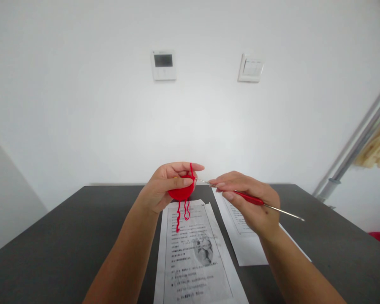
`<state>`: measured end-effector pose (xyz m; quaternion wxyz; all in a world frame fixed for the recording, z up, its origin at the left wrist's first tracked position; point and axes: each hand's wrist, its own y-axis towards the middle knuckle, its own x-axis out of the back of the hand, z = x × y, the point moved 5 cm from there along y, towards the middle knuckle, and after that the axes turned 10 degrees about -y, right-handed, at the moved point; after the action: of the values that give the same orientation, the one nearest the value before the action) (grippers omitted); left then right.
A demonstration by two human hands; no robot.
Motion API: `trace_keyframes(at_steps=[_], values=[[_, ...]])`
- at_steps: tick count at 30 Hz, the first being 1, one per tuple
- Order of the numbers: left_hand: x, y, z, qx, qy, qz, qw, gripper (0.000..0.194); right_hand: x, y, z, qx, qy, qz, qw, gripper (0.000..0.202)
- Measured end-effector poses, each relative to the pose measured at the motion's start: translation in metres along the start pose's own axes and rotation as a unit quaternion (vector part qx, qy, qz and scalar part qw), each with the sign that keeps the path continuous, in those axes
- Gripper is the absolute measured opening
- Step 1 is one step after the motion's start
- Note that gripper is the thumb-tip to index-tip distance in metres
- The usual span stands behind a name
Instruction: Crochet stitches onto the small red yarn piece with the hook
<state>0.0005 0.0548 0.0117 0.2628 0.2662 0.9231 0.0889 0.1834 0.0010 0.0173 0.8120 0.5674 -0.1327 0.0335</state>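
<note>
A small red crocheted piece (pixel 181 193) is pinched between the thumb and fingers of my left hand (pixel 164 183). Red yarn runs up over the left index finger, which stretches to the right, and loose red strands (pixel 178 217) hang below the piece. My right hand (pixel 250 198) is closed around the red handle of a metal crochet hook (pixel 253 199), held like a pen. The hook's thin tip reaches the upper right edge of the red piece; whether it passes through a stitch is too small to tell.
A printed sheet with a dark picture (pixel 193 261) lies on the dark table (pixel 66 245) below my hands. Another sheet (pixel 250 251) is partly under my right arm. Behind are a white wall, a panel (pixel 164 65) and a switch (pixel 251 67); a metal pole (pixel 351 143) stands right.
</note>
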Motion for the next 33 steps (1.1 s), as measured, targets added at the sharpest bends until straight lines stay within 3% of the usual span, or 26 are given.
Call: trace_keyframes(at_steps=[5, 9, 13, 16, 21, 27, 33], values=[[-0.002, 0.001, 0.002, 0.033, -0.020, 0.034, 0.999, 0.030, 0.001, 0.000, 0.000, -0.009, 0.051, 0.003, 0.999, 0.025], [0.005, 0.001, 0.005, 0.067, 0.010, 0.005, 0.998, 0.031, 0.007, 0.003, 0.002, -0.006, 0.033, 0.032, 0.999, 0.024], [0.009, 0.002, 0.008, 0.080, 0.018, 0.001, 0.997, 0.031, 0.008, 0.006, 0.014, 0.059, -0.030, 0.092, 0.994, 0.029], [0.007, 0.004, 0.011, 0.085, 0.007, 0.024, 0.996, 0.032, 0.008, 0.007, 0.020, 0.089, -0.039, 0.083, 0.992, 0.031], [0.008, 0.003, 0.011, 0.086, 0.016, 0.021, 0.996, 0.030, 0.006, 0.005, 0.015, 0.057, -0.023, 0.050, 0.997, 0.026], [0.012, 0.002, 0.009, 0.087, 0.033, -0.008, 0.996, 0.029, 0.007, 0.007, 0.013, 0.037, 0.012, 0.098, 0.994, 0.025], [0.003, 0.001, 0.002, 0.042, 0.134, -0.004, 0.990, 0.016, 0.010, 0.008, 0.000, -0.055, 0.103, 0.047, 0.992, 0.011]])
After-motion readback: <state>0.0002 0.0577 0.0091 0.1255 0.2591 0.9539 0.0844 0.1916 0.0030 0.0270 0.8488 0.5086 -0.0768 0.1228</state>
